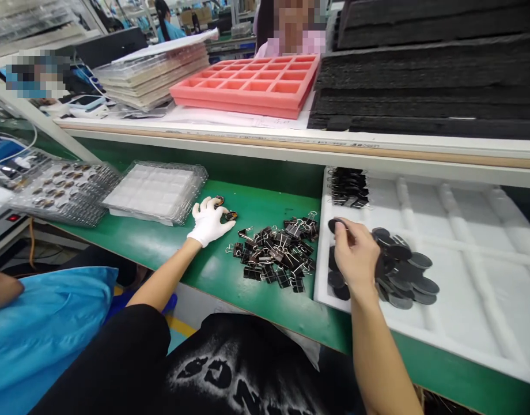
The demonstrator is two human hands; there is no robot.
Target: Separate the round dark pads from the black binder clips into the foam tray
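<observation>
My left hand [209, 222], in a white glove, rests on the green table with fingers spread, its fingertips beside two small dark round parts [231, 216]. Bare, my right hand [355, 251] pinches a black disc [333, 225] between thumb and fingers over the left edge of a white tray [459, 282]. More black discs [409, 276] lie loose in that tray, to the right of my right hand and below it. A heap of black binder clips [277, 253] sits on the table between my hands. Black clips with discs [349, 187] stand in a row at the tray's back left.
Clear plastic trays [155, 190] are stacked at the left, beside trays holding round parts [64, 190]. Above runs a white shelf edge [248, 144], bearing a pink foam grid [243, 86] and black foam sheets [424, 75]. A person in blue [53, 334] is close at my left.
</observation>
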